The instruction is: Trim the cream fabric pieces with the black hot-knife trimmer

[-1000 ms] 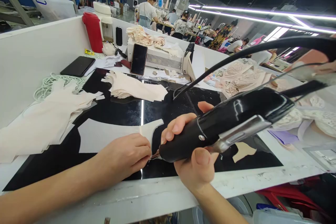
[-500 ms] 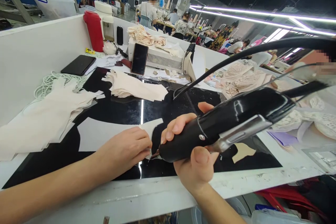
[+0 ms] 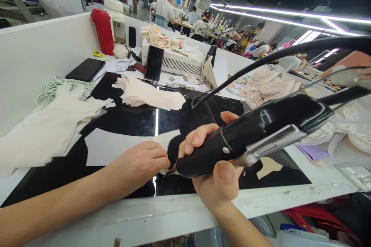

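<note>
My right hand (image 3: 213, 162) is wrapped round a black handheld tool (image 3: 255, 131) with a metal lever on its side and a cable at its back. The tool's small metal tip points left, close beside the fingertips of my left hand (image 3: 147, 162). Those fingers are pressed together on the right end of a pale fabric piece (image 3: 108, 148), which lies flat on the glossy black board (image 3: 139, 123). What is directly under the left fingertips is hidden. Behind it lies a stack of cream fabric pieces (image 3: 150, 94). A larger cream stack (image 3: 55, 123) is at the left.
Along the back stand a red container (image 3: 102, 31), a phone (image 3: 154, 63) and a white vented box (image 3: 181, 63). A black tablet (image 3: 85, 69) lies back left. Lacy pieces (image 3: 266, 85) are piled at right. A cream scrap (image 3: 269, 168) lies near the front edge. People sit far behind.
The back of the tool has shifted slightly to the right, and my right thumb with it. My left hand has edged slightly right, still on the fabric.
</note>
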`<state>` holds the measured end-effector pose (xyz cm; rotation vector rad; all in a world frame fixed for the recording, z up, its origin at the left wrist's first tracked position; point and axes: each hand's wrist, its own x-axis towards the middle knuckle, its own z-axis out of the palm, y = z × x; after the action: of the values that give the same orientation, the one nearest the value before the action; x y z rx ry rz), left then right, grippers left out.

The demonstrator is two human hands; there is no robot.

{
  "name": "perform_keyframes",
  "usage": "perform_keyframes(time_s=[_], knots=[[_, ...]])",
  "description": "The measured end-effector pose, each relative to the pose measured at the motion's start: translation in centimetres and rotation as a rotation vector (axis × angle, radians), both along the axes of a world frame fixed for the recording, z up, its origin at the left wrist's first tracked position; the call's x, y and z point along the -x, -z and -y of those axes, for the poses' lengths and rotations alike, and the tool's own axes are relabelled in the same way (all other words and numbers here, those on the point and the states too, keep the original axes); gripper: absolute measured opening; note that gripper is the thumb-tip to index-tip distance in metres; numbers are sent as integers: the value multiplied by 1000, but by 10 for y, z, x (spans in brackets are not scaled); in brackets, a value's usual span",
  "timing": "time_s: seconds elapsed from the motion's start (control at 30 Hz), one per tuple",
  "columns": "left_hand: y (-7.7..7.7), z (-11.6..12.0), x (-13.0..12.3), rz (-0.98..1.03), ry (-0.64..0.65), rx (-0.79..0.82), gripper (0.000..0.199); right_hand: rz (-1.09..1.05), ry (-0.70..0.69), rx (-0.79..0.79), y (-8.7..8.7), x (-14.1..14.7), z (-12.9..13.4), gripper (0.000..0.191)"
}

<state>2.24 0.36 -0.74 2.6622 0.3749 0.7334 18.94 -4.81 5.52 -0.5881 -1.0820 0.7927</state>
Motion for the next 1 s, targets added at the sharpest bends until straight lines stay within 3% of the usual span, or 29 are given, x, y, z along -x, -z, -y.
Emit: perform_keyframes(time_s=[0.67, 1.0], knots=[[3, 1, 17, -39, 49, -182, 31, -15, 19, 20, -2, 0, 0, 50], [3, 1, 18, -39, 60, -186, 30, 7, 40, 25, -1, 0, -1, 51]])
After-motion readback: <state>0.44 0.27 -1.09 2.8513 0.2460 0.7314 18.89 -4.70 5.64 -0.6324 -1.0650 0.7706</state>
